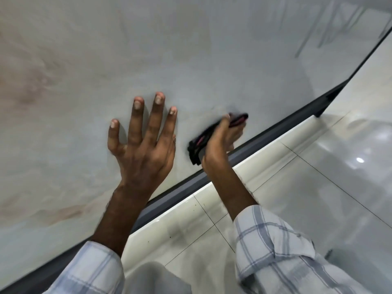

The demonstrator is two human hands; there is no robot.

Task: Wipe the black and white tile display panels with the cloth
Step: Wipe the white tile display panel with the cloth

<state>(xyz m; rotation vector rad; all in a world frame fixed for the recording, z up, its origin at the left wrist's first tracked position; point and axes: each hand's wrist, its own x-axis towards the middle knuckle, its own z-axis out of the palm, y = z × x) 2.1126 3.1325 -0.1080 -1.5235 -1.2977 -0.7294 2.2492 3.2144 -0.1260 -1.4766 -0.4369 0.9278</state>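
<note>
Low on the pale, marble-veined panel (191, 49), near its dark frame (286, 122), the right hand (220, 143) grips a bunched dark cloth (196, 150) with a trace of pink in its folds. Its fingers are curled round the wad and press it against the glossy surface. The cloth is blurred, which suggests a wiping stroke is under way. The left hand (142, 149) lies flat on the same panel just beside the cloth, its fingers (156, 115) straight and spread, holding nothing; it seems to brace the body or steady the panel. Both forearms come out of checked sleeves (275, 251), and a shiny tiled floor (318, 187) lies beyond the frame.

This looks like the wiping of a light panel, at its lower edge. No black panel is in view, so how much of the task remains cannot be judged. Faint brownish marks on the left may be veining or dirt; I cannot tell which. The next move calls for steady pressure and overlapping passes across the unwiped area, with the left hand lifted clear so its own prints get wiped too.
</note>
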